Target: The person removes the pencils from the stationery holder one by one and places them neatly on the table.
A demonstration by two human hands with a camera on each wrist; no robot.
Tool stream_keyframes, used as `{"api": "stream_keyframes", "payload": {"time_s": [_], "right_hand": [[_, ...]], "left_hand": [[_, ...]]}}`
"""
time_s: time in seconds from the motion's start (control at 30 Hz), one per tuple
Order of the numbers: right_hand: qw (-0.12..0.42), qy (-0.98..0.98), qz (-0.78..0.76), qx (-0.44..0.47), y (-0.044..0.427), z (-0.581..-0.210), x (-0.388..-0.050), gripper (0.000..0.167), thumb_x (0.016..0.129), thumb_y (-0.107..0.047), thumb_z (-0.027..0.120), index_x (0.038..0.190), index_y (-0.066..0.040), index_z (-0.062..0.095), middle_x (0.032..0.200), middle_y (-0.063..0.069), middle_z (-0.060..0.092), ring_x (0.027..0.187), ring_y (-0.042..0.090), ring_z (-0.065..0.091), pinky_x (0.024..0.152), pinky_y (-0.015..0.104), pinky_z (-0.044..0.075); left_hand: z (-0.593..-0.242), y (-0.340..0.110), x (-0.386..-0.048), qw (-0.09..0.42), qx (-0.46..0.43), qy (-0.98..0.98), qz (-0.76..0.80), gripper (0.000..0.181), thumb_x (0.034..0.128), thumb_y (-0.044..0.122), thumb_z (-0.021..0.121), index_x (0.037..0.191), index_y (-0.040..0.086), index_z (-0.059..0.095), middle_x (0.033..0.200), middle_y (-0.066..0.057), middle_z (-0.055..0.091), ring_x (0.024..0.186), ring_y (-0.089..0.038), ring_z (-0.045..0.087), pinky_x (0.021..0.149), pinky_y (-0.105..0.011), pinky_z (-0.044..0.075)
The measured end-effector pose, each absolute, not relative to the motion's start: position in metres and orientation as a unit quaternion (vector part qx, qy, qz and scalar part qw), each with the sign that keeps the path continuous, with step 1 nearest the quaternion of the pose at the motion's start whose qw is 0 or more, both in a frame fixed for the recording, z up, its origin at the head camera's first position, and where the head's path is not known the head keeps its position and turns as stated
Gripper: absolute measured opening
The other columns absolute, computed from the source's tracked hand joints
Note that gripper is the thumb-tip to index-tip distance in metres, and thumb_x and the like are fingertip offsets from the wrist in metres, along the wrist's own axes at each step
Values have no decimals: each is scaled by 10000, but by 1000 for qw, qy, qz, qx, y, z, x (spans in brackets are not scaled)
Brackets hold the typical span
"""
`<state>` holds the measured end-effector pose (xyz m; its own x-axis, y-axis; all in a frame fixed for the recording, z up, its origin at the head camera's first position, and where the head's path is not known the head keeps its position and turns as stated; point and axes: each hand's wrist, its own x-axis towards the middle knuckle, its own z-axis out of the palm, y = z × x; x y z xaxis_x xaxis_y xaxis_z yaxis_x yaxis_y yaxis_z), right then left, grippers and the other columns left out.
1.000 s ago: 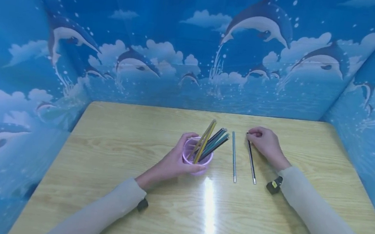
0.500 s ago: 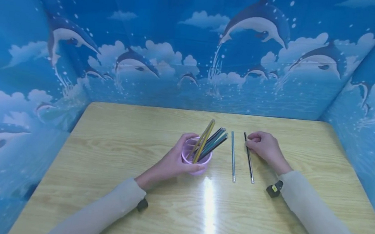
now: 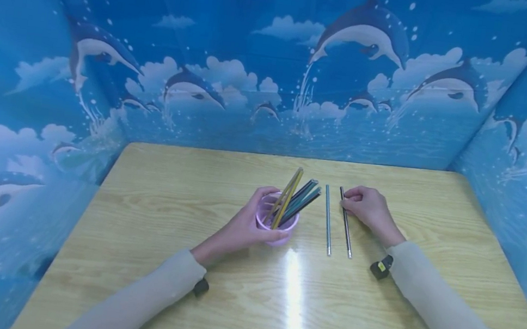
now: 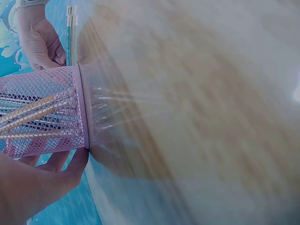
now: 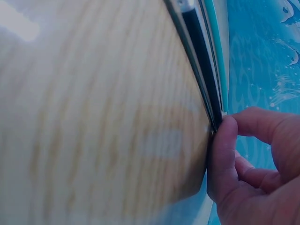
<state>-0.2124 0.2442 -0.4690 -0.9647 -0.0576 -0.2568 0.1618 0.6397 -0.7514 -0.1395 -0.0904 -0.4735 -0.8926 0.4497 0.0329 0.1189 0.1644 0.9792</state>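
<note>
My left hand point(image 3: 246, 228) grips a pink mesh pencil cup point(image 4: 44, 80), thumb on the near side and fingers on the far side. Several pencils stand in it, leaning right: yellow pencils point(image 3: 290, 198) and a bundle of teal and black pencils point(image 3: 302, 202). To the right of the cup, a black pencil point(image 3: 346, 229) lies on the table, its silver end toward me. Near its far end my right hand point(image 3: 370, 209) pinches it between thumb and forefinger, as the right wrist view also shows. A teal pencil point(image 3: 328, 222) lies almost parallel, between cup and black pencil, untouched.
The wood-grain table point(image 3: 150, 200) is bounded at the back and sides by blue dolphin-print cloth point(image 3: 233, 89). A bright light reflection point(image 3: 294, 294) lies on the tabletop in front of the cup.
The right hand has slid a little left and toward me, and the black pencil has shifted left, closer to the teal one. The left hand and cup stay in place.
</note>
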Motion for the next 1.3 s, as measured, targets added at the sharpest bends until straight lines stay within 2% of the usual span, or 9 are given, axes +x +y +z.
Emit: {"api": "stream_keyframes", "payload": {"time_s": [0.13,0.37,0.53,0.6,0.73,0.87,1.07,1.17,1.3], "right_hand": [[126,889,-438,39,244,-468,-211,399,1021,-146,737,1331,93,656,1139,200,715,902,198,719,776,222,624],[92,879,-465,57,243,-460,-201,415,1087,-215,620,1407,48,644,1179,181,675,979,254,709,800,268,632],[61,818,-568,62,237,-450,-190,415,1121,-225,601,1430,51,615,1256,212,672,987,175,691,880,273,637],[54,773,-628,66,234,-445,-184,399,1125,-207,595,1420,61,599,1256,179,683,990,135,693,908,261,630],[41,692,-718,58,224,-436,-169,279,1121,-191,630,1310,15,624,1161,73,720,992,121,704,902,229,622],[19,651,-759,25,210,-430,-154,195,1099,-177,687,1197,-14,643,1125,82,726,1009,155,705,894,234,622],[-31,622,-782,-28,189,-426,-136,135,1106,-158,669,1128,-25,657,1079,97,714,996,198,712,882,304,639],[-49,644,-762,-48,181,-425,-130,152,1083,-135,703,1135,2,662,1058,122,714,949,193,711,834,296,644],[-54,686,-724,-53,171,-426,-125,238,1035,-125,772,1172,35,660,1052,91,716,903,162,701,797,261,638]], "left_hand": [[-473,-90,-140,132,189,751,619,1028,835,136,956,1648,141,327,1521,-75,556,1309,-273,623,1066,-404,580],[-474,-90,-140,134,188,750,620,1033,840,152,955,1659,160,326,1521,-70,558,1318,-277,617,1080,-423,571],[-473,-89,-140,133,186,757,612,1029,839,170,958,1659,172,336,1526,-78,559,1330,-293,609,1092,-445,562],[-473,-89,-140,134,185,758,611,1020,839,173,958,1653,176,343,1527,-86,558,1333,-303,606,1095,-454,560],[-474,-89,-140,135,184,756,613,1013,841,176,957,1649,191,346,1529,-83,556,1332,-294,609,1091,-447,564],[-475,-90,-140,138,179,754,617,1011,844,176,955,1650,188,344,1530,-64,557,1330,-272,614,1089,-433,564],[-474,-89,-140,137,181,750,621,993,843,163,952,1640,196,361,1532,-97,556,1330,-305,612,1091,-461,564],[-474,-89,-140,132,185,752,619,991,840,158,954,1638,199,369,1529,-119,556,1333,-326,606,1094,-484,562],[-473,-89,-140,129,188,755,614,1003,841,168,957,1646,176,359,1531,-123,555,1337,-327,605,1102,-496,556]]}}
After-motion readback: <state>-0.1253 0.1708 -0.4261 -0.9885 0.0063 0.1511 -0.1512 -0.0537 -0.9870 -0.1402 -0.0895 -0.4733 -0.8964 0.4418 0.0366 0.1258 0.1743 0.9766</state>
